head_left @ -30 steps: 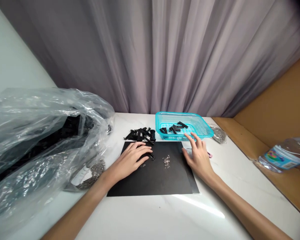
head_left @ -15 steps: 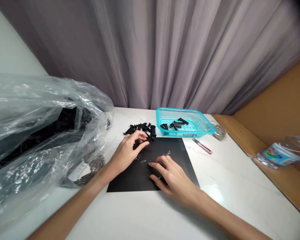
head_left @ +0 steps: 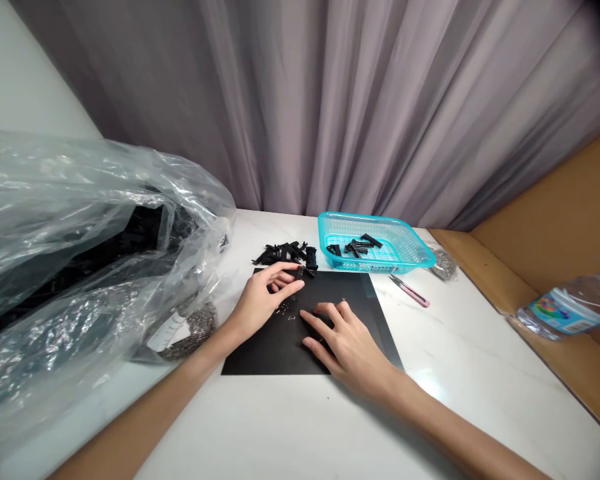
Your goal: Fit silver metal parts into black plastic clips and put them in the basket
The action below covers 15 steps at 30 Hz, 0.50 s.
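Observation:
My left hand (head_left: pixel 265 293) is closed, its fingertips pinching a small black plastic part (head_left: pixel 305 272) above the far edge of a black mat (head_left: pixel 280 353). Beyond it lies a heap of black plastic parts (head_left: pixel 280 253) on the white table. My right hand (head_left: pixel 350 340) hovers low over the mat or rests on it, fingers apart and curved, with nothing visible in it. Tiny shiny metal pieces (head_left: pixel 286 307) are scattered on the mat between the two hands. A few more lie by the right fingertips, partly hidden.
A turquoise basket (head_left: pixel 423 260) holding several black parts (head_left: pixel 360 247) stands at the back. Beside it are pink-handled snips (head_left: pixel 410 291) and a small bag of metal pieces (head_left: pixel 445 265). Large clear plastic bags (head_left: pixel 95 200) crowd the left; a plastic bottle (head_left: pixel 565 310) lies at right.
My left hand has shifted slightly, and the black part at its fingertips shows more clearly. My right hand has moved a little away from me over the mat. The view has shifted slightly.

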Each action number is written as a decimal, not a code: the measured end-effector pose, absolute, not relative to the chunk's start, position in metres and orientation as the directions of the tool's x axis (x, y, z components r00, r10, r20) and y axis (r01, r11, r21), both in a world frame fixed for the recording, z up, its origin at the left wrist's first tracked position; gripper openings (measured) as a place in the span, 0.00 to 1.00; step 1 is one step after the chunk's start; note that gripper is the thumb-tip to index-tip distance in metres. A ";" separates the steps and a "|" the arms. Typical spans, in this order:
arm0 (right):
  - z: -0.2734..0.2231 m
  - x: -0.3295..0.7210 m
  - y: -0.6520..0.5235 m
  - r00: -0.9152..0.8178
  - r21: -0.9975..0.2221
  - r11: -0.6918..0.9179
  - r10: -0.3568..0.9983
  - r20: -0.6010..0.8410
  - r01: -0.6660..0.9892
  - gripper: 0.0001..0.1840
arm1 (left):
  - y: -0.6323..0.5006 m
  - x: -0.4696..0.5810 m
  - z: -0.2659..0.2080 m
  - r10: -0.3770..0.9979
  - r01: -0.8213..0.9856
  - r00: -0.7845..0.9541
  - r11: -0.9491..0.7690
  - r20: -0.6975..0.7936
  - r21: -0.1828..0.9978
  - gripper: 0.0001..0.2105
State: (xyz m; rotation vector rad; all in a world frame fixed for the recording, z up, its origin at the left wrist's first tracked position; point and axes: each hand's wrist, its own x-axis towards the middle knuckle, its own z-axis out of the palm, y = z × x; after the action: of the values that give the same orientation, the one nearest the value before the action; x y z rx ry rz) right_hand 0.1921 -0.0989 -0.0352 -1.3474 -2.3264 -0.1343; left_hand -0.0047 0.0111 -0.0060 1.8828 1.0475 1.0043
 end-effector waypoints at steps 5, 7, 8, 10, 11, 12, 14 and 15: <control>-0.041 0.197 -0.098 -0.371 -0.223 0.510 0.806 0.460 0.831 0.18 | 0.008 -0.002 -0.010 0.893 0.296 0.362 -0.380 0.266 0.876 0.24; -0.042 0.199 -0.098 -0.348 -0.255 0.497 0.816 0.461 0.829 0.17 | 0.006 -0.001 -0.009 0.893 0.282 0.361 -0.379 0.268 0.881 0.24; -0.042 0.199 -0.099 -0.342 -0.260 0.492 0.820 0.459 0.831 0.19 | 0.005 -0.001 -0.008 0.892 0.278 0.362 -0.382 0.272 0.882 0.23; -0.040 0.199 -0.099 -0.357 -0.241 0.497 0.818 0.452 0.833 0.24 | 0.004 0.000 -0.007 0.887 0.274 0.367 -0.390 0.279 0.879 0.19; -0.040 0.199 -0.099 -0.375 -0.222 0.507 0.813 0.446 0.833 0.26 | 0.004 0.000 -0.006 0.886 0.273 0.369 -0.393 0.281 0.878 0.18; -0.039 0.199 -0.099 -0.395 -0.200 0.516 0.808 0.437 0.833 0.27 | 0.004 0.000 -0.007 0.886 0.271 0.370 -0.392 0.280 0.879 0.17; -0.039 0.198 -0.099 -0.426 -0.165 0.530 0.801 0.421 0.832 0.26 | 0.004 0.001 -0.008 0.889 0.259 0.369 -0.379 0.271 0.889 0.16; -0.039 0.198 -0.099 -0.436 -0.153 0.533 0.799 0.415 0.832 0.26 | 0.004 0.002 -0.008 0.893 0.243 0.366 -0.362 0.260 0.900 0.16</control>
State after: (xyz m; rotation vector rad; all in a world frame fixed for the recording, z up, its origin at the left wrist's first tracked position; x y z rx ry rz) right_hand 0.1984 -0.0992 -0.0394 -1.3293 -2.3361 -0.1025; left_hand 0.0019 0.0040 -0.0082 1.8189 0.9951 1.0150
